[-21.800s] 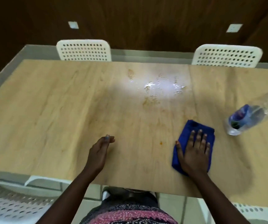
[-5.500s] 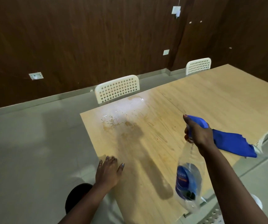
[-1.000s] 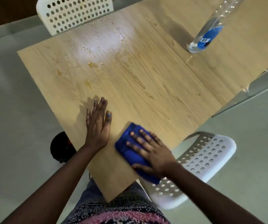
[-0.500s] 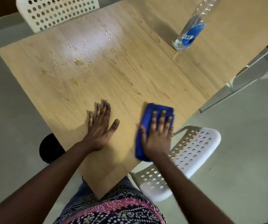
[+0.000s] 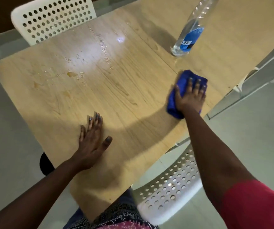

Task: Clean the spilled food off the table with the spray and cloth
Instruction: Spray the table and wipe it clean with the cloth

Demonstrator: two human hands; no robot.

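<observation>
right hand [image 5: 189, 98]: flat, pressing blue cloth [image 5: 183, 76] on table [image 5: 124, 90]
left hand [image 5: 92, 139]: open, empty, flat on tabletop
spray bottle [image 5: 188, 33]: standing beyond cloth

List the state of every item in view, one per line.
Cloth: bunched, pressed flat under the right hand.
Left hand: empty, palm flat on the table.
Spray bottle: standing, untouched.
Spill: still on the table, droplets around it.
</observation>
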